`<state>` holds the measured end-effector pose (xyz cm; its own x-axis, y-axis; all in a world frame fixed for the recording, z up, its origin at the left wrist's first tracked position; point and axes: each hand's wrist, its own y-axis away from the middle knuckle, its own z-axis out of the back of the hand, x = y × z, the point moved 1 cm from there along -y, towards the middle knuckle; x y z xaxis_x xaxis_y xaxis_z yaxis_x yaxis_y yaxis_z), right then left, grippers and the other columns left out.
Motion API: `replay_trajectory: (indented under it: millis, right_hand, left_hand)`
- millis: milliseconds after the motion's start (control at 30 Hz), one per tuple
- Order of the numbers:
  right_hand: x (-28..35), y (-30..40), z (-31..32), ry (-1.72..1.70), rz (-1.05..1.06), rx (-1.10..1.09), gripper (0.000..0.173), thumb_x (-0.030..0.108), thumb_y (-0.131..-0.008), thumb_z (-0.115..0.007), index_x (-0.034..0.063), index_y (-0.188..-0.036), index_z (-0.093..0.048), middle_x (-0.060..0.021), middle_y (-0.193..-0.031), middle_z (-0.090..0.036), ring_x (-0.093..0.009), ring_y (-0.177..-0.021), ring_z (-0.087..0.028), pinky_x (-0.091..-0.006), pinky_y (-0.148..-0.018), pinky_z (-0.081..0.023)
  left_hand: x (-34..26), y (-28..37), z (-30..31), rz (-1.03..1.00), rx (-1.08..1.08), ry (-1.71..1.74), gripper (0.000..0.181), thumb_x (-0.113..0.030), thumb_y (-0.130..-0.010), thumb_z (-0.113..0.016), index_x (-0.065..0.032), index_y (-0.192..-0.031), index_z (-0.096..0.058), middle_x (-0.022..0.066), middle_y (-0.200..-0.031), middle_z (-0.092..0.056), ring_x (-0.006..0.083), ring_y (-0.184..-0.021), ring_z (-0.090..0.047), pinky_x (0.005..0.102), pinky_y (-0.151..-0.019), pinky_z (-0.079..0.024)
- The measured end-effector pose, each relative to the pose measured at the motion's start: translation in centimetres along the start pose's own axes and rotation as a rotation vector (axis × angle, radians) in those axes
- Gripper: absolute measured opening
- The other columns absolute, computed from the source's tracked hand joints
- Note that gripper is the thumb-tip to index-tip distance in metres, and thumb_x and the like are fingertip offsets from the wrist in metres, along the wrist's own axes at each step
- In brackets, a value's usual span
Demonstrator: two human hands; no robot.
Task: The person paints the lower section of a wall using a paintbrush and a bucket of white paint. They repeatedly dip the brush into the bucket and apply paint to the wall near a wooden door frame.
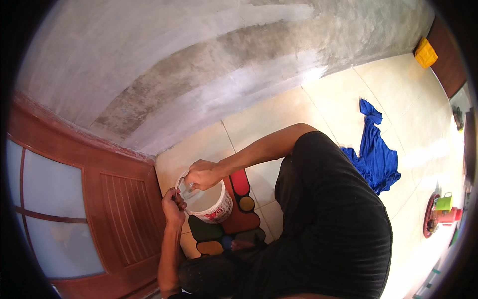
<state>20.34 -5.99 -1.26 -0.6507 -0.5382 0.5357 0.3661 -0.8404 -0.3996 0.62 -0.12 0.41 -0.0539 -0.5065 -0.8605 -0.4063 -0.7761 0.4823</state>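
A white plastic bucket with red printing stands on a multicoloured mat. Curled at the bucket's rim on the door side is my left hand, gripping it. My right hand reaches over the bucket's opening with its fingers bent downward. A small pale glint shows under those fingers, but I cannot make out what they hold. Pale, cloudy contents are visible inside the bucket.
A red-brown wooden door with glass panes stands at left, beside a patchy cement wall. Blue cloth lies on the tiled floor. Farther right are a tray, a green mug and a yellow object.
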Motion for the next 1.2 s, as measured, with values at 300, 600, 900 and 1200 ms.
replay_trajectory:
  millis: [300, 600, 900, 1200]
  right_hand:
    - [-1.0, -0.6, -0.9, -0.689, -0.728, 0.280, 0.021, 0.016, -0.076, -0.067, -0.0040, -0.081, -0.066, -0.0137, -0.074, -0.070, -0.019, -0.062, -0.070, -0.0299, -0.051, -0.054]
    - [0.5, -0.6, 1.3, 0.063, -0.019, 0.053, 0.020, 0.016, -0.078, -0.064, -0.0017, -0.086, -0.058, -0.0173, -0.064, -0.062, -0.033, -0.058, -0.063, -0.0404, -0.051, -0.050]
    - [1.0, -0.3, 1.0, 0.336, 0.210, 0.194, 0.009, 0.007, -0.077, -0.060, -0.0005, -0.077, -0.055, -0.0159, -0.060, -0.060, -0.033, -0.057, -0.063, -0.0420, -0.050, -0.049]
    - [0.4, -1.0, 2.3, -0.435, -0.448, 0.192, 0.023, 0.016, -0.081, -0.067, -0.0049, -0.092, -0.065, -0.0203, -0.073, -0.067, -0.025, -0.058, -0.067, -0.0328, -0.052, -0.050]
  left_hand:
    - [0.1, -0.7, -0.4, 0.030, -0.008, 0.050, 0.015, -0.019, -0.088, -0.051, -0.0095, -0.077, -0.053, -0.0071, -0.054, -0.026, 0.0066, -0.046, -0.023, 0.0245, -0.045, -0.022]
    - [-0.5, 0.7, 0.3, 0.020, 0.036, 0.027, 0.014, -0.019, -0.088, -0.051, -0.0077, -0.081, -0.052, -0.0068, -0.057, -0.025, 0.0069, -0.049, -0.024, 0.0242, -0.048, -0.024]
    - [-0.7, 0.6, -0.1, 0.007, 0.007, 0.007, 0.013, -0.018, -0.089, -0.051, -0.0069, -0.082, -0.052, -0.0069, -0.056, -0.024, 0.0067, -0.049, -0.023, 0.0240, -0.049, -0.025]
    - [-0.4, 0.0, 0.3, 0.011, 0.009, 0.036, 0.015, -0.018, -0.088, -0.052, -0.0070, -0.079, -0.053, -0.0071, -0.057, -0.026, 0.0065, -0.050, -0.023, 0.0243, -0.049, -0.024]
